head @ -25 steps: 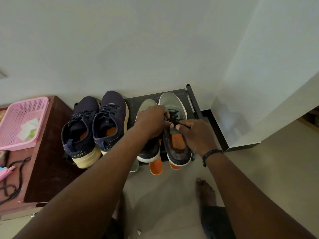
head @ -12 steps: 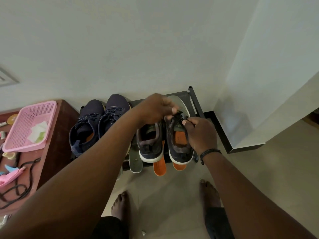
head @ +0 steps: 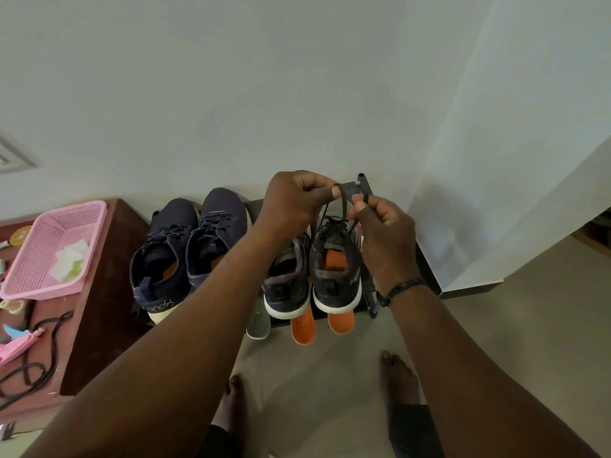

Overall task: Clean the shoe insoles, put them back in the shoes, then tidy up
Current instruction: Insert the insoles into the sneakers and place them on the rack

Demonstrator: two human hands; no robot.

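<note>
Head view: left hand (head: 294,203) and right hand (head: 380,233) each pinch a black lace (head: 344,206) of the right-most grey sneaker (head: 334,262) on the shoe rack (head: 363,183), pulled up taut. Orange insole (head: 340,320) and another (head: 302,327) stick out under the grey pair. Risk: yanking the lace tips the sneaker off, dragging loose insoles to the floor.

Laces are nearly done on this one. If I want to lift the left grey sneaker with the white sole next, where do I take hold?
Grip the grey white-soled sneaker at its heel collar, coming from the front edge of the black shoe rack. Its heel faces you with the opening upward, and neighbouring shoes crowd both sides.
</note>
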